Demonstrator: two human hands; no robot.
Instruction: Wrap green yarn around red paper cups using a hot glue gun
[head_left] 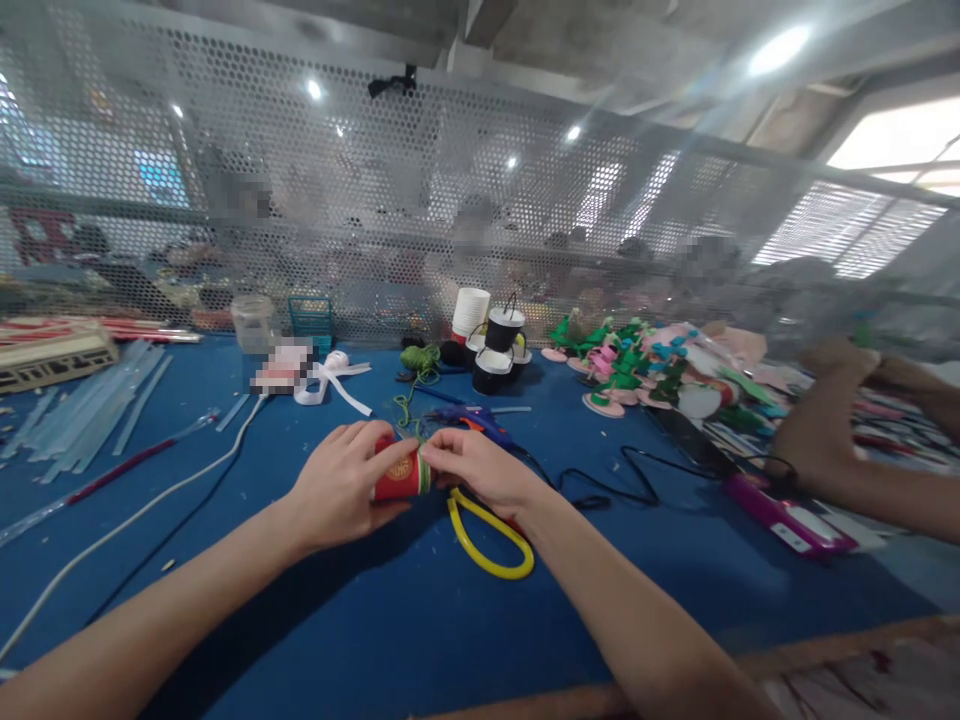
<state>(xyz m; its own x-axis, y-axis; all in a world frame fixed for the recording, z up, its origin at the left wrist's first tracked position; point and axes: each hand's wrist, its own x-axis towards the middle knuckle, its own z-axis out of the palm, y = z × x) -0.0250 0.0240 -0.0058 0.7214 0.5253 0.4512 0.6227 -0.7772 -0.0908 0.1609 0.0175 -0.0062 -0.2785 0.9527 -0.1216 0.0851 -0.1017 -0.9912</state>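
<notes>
My left hand [341, 485] is wrapped around a red paper cup [396, 474] with a gold emblem, which lies on its side just over the table. Green yarn [424, 470] circles the cup's rim at its right end. There, my right hand [476, 465] pinches the yarn with thumb and forefinger against the cup. A loose strand runs back to a ball of green yarn [420, 358]. Beneath my right wrist lies a yellow loop-shaped handle [499, 572], its other end hidden. A blue and orange glue gun [484, 424] rests just behind my right hand.
Black-and-white cups [493, 370] and stacked white cups [470, 310] stand at the back. Glue sticks [97, 410] and a white ribbon [337, 380] lie left. Green and pink craft pieces [619, 370], a purple power strip [787, 515] and another person's arm [847, 470] are right.
</notes>
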